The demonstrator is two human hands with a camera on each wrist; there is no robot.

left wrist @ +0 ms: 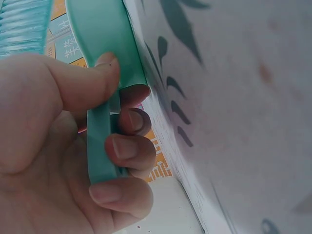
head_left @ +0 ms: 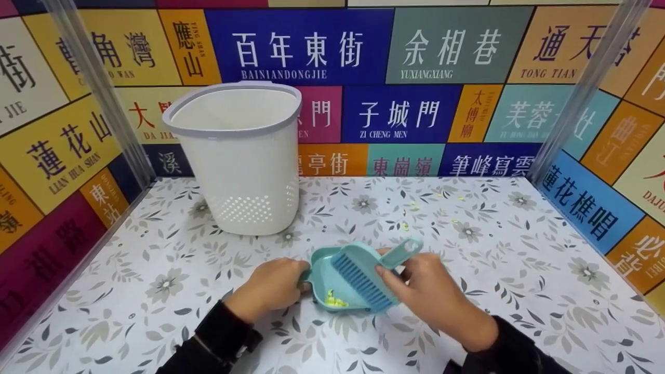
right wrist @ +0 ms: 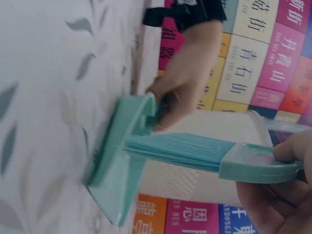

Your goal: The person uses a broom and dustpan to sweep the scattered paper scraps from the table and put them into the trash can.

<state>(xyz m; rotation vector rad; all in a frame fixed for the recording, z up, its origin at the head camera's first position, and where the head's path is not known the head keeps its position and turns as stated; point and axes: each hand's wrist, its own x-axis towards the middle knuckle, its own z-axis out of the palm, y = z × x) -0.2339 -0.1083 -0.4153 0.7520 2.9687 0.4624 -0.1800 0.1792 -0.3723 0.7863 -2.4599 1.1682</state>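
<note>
My left hand [head_left: 275, 285] grips the handle of a small teal dustpan [head_left: 323, 272] on the table, fingers curled round it and thumb on top in the left wrist view. Small yellow scraps [head_left: 335, 300] lie in the pan near its front side. A matching hand brush [head_left: 363, 283] is in my right hand [head_left: 436, 293], pinched between thumb and fingers at its head. Its blue bristles [right wrist: 180, 151] slant over the pan's open side, and its handle [head_left: 402, 253] points up and away to the right.
A tall white bin [head_left: 244, 166] with a grey-lilac rim stands at the back left, behind the pan. More yellow bits [head_left: 406, 226] are scattered on the floral tablecloth [head_left: 171, 234] toward the back right. Walls of coloured sign panels [head_left: 296, 47] enclose the table.
</note>
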